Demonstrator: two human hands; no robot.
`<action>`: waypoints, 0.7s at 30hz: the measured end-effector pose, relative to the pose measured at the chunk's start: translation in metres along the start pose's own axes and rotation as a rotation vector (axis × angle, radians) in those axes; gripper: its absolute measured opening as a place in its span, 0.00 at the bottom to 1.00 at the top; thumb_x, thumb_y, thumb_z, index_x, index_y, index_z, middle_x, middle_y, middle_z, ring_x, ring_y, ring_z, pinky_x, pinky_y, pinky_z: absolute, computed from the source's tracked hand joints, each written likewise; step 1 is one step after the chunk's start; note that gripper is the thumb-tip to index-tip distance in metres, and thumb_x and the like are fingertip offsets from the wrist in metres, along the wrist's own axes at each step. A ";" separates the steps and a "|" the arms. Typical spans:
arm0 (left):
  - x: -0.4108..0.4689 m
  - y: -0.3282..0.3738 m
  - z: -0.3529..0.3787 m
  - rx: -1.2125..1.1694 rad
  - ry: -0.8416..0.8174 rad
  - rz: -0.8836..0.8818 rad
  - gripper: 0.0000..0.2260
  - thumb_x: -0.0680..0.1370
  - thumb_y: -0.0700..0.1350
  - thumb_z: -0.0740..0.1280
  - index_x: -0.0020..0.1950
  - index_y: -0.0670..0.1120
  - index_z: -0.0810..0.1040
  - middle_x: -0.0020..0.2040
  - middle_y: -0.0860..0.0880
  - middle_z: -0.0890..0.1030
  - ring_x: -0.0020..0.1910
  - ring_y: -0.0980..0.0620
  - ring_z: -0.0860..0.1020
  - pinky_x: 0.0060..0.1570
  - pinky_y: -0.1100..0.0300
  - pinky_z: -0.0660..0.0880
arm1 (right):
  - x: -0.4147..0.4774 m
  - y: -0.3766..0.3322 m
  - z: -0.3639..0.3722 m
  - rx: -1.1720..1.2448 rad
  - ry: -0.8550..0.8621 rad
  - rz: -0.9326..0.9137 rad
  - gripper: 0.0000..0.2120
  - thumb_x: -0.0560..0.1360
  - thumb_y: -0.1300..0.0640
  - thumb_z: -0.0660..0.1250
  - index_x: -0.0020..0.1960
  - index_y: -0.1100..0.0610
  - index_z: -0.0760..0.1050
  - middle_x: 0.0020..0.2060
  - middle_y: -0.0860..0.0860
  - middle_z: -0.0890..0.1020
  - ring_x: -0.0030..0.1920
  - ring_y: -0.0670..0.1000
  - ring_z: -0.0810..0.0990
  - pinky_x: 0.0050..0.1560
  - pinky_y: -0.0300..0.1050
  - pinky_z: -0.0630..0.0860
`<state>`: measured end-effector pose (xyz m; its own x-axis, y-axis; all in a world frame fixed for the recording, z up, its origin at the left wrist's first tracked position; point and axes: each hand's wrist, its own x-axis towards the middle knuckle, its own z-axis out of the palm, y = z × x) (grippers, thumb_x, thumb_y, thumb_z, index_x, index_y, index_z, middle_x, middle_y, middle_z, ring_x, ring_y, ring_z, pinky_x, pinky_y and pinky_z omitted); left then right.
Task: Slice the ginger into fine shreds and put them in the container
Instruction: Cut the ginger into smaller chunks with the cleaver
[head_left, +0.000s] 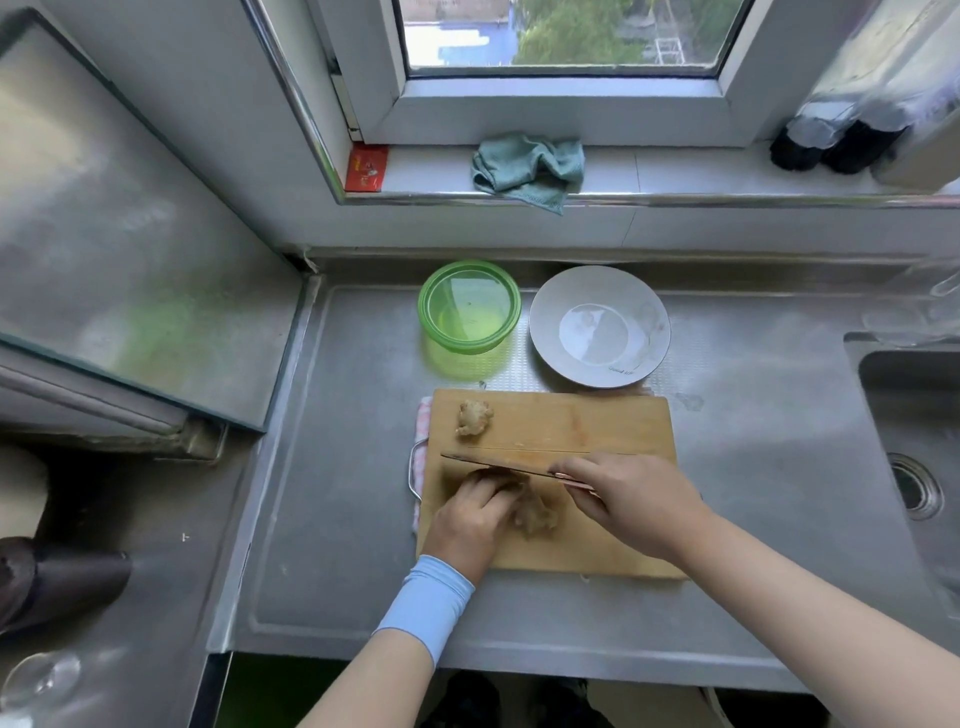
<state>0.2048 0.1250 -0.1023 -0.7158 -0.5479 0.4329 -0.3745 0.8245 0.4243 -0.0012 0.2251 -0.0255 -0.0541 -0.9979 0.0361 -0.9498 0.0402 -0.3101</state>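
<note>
A rectangular wooden cutting board (582, 421) is laid on the brushed steel worktop (337, 467), with a pink-and-white checked cloth (422, 457) seen under its left edge. At the near left of the board a pale brown, lumpy ginger knob (537, 517) is held down by the left hand (475, 512), whose fingers are curled over the knob's far left part. The rest of the knob is left showing just to the right of that hand, between the two hands. A pale blue sleeve (428, 597) is worn on the left forearm.

The pinkish handle of a thin-bladed steel knife (493, 465) is gripped by the right hand (634, 499), with the fingers wrapped round it. The blade is seen from above as a narrow line, pointing left, and is set along the far side of the left fingertips, over the held knob.

A second ginger knob (474, 417), smaller, is left untouched near the far left corner of the board, well apart from both hands.

Beyond the board, a round translucent green plastic container (467, 349) is placed on the worktop, with a round pale grey plate (597, 291) just beside it on the right. A steel sink (914, 467) is set into the worktop at the right, and a crumpled teal cloth (530, 169) is draped on the window sill.
</note>
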 end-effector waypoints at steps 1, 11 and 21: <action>-0.001 0.001 0.000 0.010 0.007 -0.007 0.09 0.73 0.38 0.72 0.51 0.46 0.85 0.50 0.49 0.83 0.47 0.49 0.78 0.47 0.61 0.74 | -0.001 0.000 0.000 -0.017 0.009 -0.010 0.13 0.78 0.42 0.55 0.55 0.40 0.76 0.37 0.42 0.80 0.30 0.51 0.79 0.21 0.44 0.71; 0.006 0.003 0.000 0.029 0.011 -0.039 0.11 0.76 0.45 0.65 0.51 0.46 0.86 0.47 0.47 0.84 0.46 0.50 0.73 0.47 0.59 0.73 | -0.002 -0.006 -0.005 -0.078 -0.206 0.016 0.30 0.77 0.35 0.36 0.63 0.41 0.71 0.43 0.46 0.82 0.38 0.57 0.81 0.32 0.50 0.76; 0.007 0.002 -0.004 -0.076 -0.078 -0.091 0.11 0.77 0.45 0.64 0.53 0.45 0.85 0.49 0.49 0.83 0.49 0.51 0.74 0.52 0.61 0.73 | 0.010 -0.012 -0.012 0.013 -0.366 0.131 0.12 0.83 0.42 0.50 0.59 0.44 0.68 0.44 0.47 0.82 0.42 0.57 0.78 0.37 0.52 0.77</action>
<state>0.2018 0.1225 -0.0953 -0.7253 -0.6052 0.3280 -0.3966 0.7569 0.5195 0.0056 0.2156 -0.0104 -0.0588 -0.9366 -0.3454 -0.9379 0.1703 -0.3022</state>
